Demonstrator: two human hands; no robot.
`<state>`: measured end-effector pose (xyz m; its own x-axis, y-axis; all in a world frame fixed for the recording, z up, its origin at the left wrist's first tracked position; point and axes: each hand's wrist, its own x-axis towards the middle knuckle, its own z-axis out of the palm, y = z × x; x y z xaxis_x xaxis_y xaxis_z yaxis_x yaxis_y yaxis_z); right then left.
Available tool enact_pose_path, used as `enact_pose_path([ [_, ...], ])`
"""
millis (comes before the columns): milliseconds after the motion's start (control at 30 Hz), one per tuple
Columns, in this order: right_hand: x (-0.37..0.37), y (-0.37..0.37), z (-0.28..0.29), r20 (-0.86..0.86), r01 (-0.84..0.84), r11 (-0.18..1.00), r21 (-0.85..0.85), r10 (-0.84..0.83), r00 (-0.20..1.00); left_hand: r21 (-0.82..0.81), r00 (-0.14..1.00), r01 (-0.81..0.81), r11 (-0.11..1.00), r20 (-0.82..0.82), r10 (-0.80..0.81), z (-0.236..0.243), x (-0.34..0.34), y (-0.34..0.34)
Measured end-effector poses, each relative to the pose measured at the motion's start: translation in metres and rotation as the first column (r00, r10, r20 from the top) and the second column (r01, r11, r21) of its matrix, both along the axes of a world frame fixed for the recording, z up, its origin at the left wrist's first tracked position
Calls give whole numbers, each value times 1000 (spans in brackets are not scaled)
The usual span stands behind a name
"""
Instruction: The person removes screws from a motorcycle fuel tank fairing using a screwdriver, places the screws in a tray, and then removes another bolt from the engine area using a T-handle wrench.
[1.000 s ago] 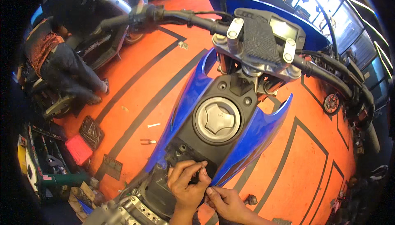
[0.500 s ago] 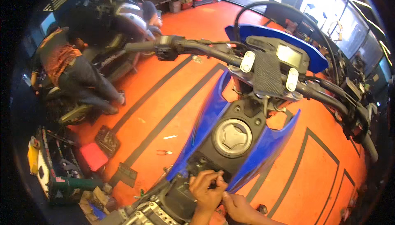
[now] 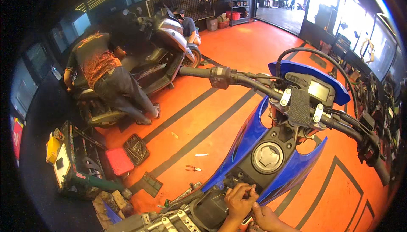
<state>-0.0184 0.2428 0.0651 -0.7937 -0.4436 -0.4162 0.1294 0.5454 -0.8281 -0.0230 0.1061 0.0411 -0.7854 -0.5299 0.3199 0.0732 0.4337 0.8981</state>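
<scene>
– Looking at what, from largest down?
– At an orange floor (image 3: 229, 37), then at a blue motorcycle (image 3: 292, 172) standing on it, right of centre, then at a silver-and-black scooter (image 3: 174, 29), farther back.
– Seeing hands where?
– Over the motorcycle, behind the round filler cap: left hand (image 3: 238, 200) curled, thumb and fingertips nearly meeting; right hand (image 3: 266, 218) close beside, fingers bent in.
– Gripping anything?
– Impossible to tell, with both grips hidden inside.
– And smaller?
– Red-handled pliers (image 3: 193, 168), lying on the floor.
</scene>
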Motion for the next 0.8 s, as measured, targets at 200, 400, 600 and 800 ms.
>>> enact_pose_path([
  [200, -39, 29, 57, 10, -223, 922, 318, 231, 973, -56, 974, -170, 984, -162, 159, -14, -6, 7],
  [400, -51, 38, 79, -124, -51, 993, 111, 65, 990, 22, 985, -138, 990, -100, 140, -3, -9, 8],
  [600, -83, 23, 80, 318, 322, 808, -493, -177, 931, 105, 994, -70, 992, -79, 79, 2, 1, 13],
  [800, -101, -20, 55, -272, 16, 919, -394, -134, 953, 25, 986, -167, 986, 16, 166, 17, 7, 33],
])
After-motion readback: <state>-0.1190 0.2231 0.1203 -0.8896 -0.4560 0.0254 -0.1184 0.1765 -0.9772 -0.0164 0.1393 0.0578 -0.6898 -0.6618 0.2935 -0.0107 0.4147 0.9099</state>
